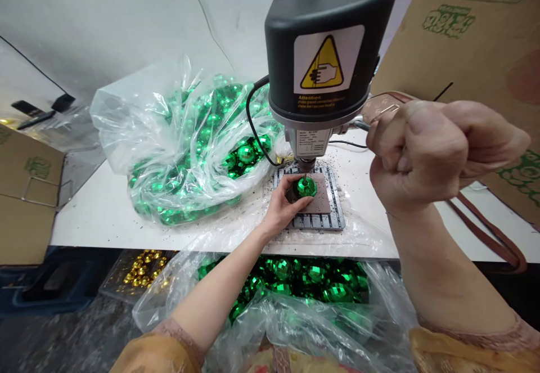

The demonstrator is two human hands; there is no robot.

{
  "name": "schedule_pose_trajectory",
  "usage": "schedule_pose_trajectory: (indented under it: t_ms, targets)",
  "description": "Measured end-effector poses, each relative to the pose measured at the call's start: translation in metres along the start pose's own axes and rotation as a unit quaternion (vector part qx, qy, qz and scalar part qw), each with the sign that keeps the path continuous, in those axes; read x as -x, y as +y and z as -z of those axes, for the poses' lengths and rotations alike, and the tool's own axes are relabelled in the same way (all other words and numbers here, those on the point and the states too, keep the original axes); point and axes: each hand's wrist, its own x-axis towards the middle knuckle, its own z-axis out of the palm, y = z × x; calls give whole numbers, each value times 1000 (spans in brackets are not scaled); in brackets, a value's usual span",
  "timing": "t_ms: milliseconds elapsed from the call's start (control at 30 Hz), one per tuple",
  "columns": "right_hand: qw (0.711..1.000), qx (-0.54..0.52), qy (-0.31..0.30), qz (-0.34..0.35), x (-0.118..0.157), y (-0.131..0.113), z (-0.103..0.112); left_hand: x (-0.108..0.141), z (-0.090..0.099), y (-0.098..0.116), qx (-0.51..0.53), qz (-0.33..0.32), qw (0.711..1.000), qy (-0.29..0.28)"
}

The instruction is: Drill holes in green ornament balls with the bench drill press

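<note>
A shiny green faceted ball point(305, 188) rests on a brown square pad point(323, 201) over the slotted grey base of a small bench drill press point(329, 1). My left hand point(283, 204) grips the ball from its left side, thumb in front and fingers behind. The drill bit comes down at the top of the ball; whether it has entered the ball I cannot tell. To the right of the black drill head, my right hand point(426, 148) is closed in a fist round the end of the feed lever point(360, 124), most of which the hand hides.
A clear plastic bag point(126, 114) of green balls lies left of the drill on the white table point(97, 210). Another open bag of green balls point(314, 274) sits below the front edge. Gold balls point(145, 268) are at lower left. Cardboard boxes point(476, 52) flank both sides.
</note>
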Motion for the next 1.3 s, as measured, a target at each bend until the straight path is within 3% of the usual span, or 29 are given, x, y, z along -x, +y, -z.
schedule_pose_trajectory:
  t_ms: [100,233,400,967,1033,1133,1233,1300]
  targets:
    - [999,5,-10,36,4,2,2,0,0,0,1,-1,1000,-2]
    - [999,7,-12,36,8,8,4,0,0,-1,5,1,1000,-3]
    - [991,-19,-18,132,13,19,5,1,0,-2,-1,1,1000,0]
    - [975,-61,-87,196,29,36,19,1,0,-3,1,-1,1000,14]
    - [982,-39,-93,160,26,28,17,1,0,-3,-1,0,1000,16]
    - [991,30,-123,38,6,11,6,1,-1,0,-14,0,1000,19]
    - [1000,-14,17,-11,-22,2,-11,1,-4,5,-27,1,999,36]
    - [997,-47,39,-47,-36,2,-20,3,-6,11,-39,6,997,71]
